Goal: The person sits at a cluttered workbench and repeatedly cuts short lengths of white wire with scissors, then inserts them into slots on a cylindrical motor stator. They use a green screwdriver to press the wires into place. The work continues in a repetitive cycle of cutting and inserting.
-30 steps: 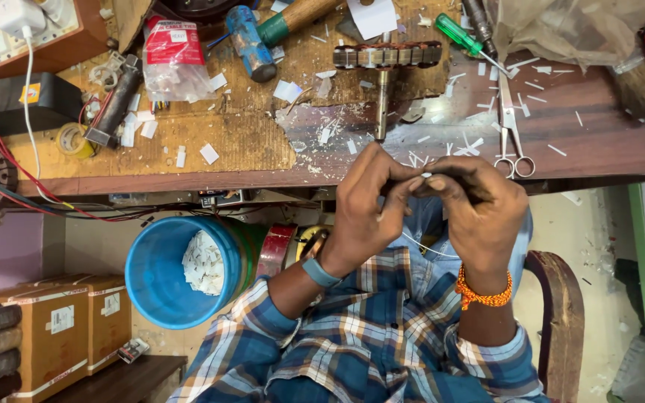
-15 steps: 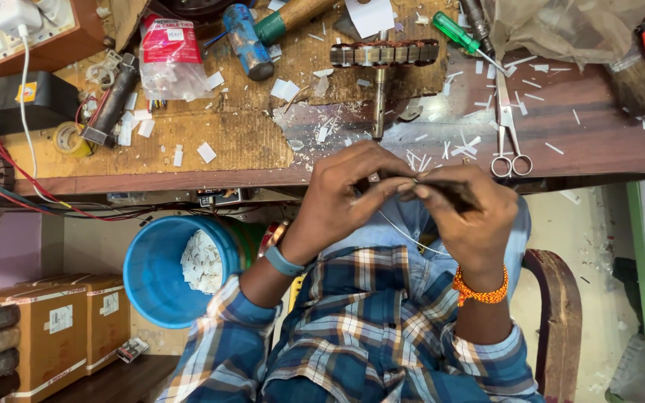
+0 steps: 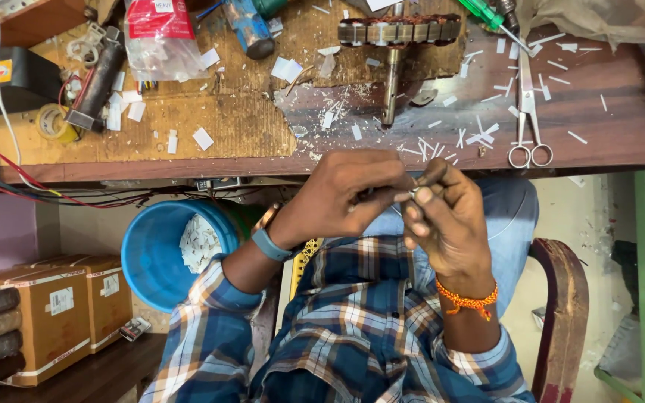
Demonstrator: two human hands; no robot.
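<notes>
Both hands (image 3: 404,198) pinch one small part together below a scrap-littered wooden workbench (image 3: 248,127), blue bucket (image 3: 151,254) alongside.

A worn wooden bench (image 3: 225,127) carries scissors (image 3: 529,112), a metal rotor on its shaft (image 3: 397,45), a green-handled screwdriver (image 3: 487,15), a tape roll (image 3: 55,123) and scattered paper scraps (image 3: 449,138).

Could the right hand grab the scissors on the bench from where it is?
Probably yes. The scissors lie in the open on the bench, just beyond the right hand, with only paper scraps around them. But that hand is busy pinching something small together with the left hand.
</notes>
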